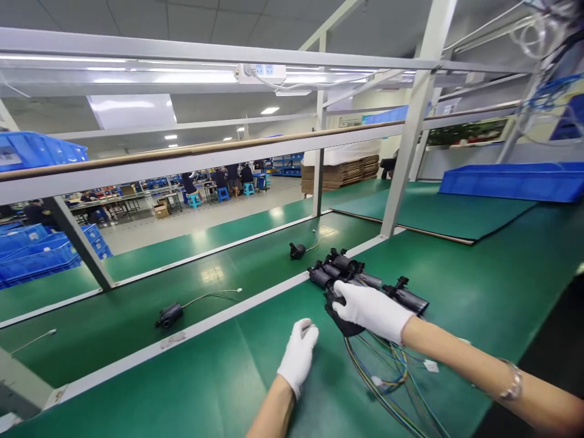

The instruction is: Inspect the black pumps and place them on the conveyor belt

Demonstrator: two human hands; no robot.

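Note:
My right hand (365, 307), in a white glove, grips a black part with a dark flat flap (345, 322) at the near end of a cluster of parts. My gloved left hand (298, 350) is held over the green bench with its fingers curled, nothing visible in them. Several black cylindrical parts (344, 261) lie together just beyond my right hand. Another black cylinder (407, 299) rests to its right. Coloured wires (401, 398) with white connectors (430, 365) spread over the bench below my right wrist.
Beyond a pale metal rail (255, 307), a sunken green strip carries a black cylinder with a wire (171, 315) and a smaller black part (297, 250). A white post (406, 140) rises behind the cluster. A blue bin (511, 181) stands at right. Other people sit far off.

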